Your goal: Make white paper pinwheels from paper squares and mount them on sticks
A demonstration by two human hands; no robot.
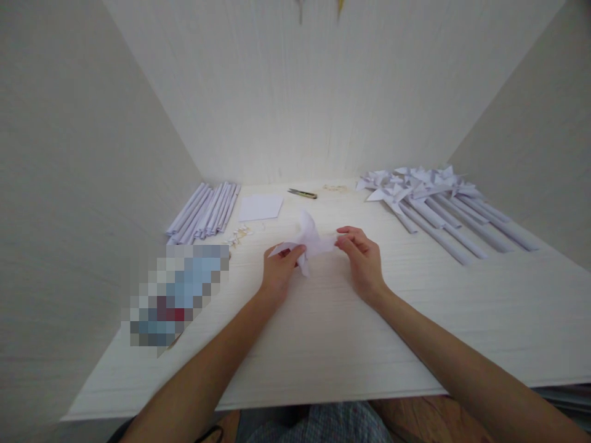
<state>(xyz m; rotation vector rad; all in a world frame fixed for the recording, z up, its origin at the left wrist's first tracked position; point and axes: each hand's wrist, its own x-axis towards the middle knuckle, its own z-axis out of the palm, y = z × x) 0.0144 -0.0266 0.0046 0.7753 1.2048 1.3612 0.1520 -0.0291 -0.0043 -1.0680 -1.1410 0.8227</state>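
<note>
White walls close us in on three sides, and before us lies a pale table [462, 320] with a fine wood grain. On the right part of the table we see a big group of finished paper pinwheels [434, 197], their white stick handles lying side by side and pointing toward us. On the left, near the wall, a bundle of rolled paper sticks [205, 210] lies in a neat row. Below this bundle there is a blurred object [178, 292], and we cannot tell what it is. Just beside the sticks a flat white paper square [261, 207] lies on the table. Behind it we find a small cutter [303, 194] with a yellow and dark body.

In the middle we hold a folded white paper piece [308, 241] a little above the table. Our left hand [279, 271] pinches its left side between thumb and fingers. Our right hand [364, 258] pinches its right tip, the fingers bent and closed on the paper. Near the left hand a few tiny pale pins [239, 234] lie scattered on the table.
</note>
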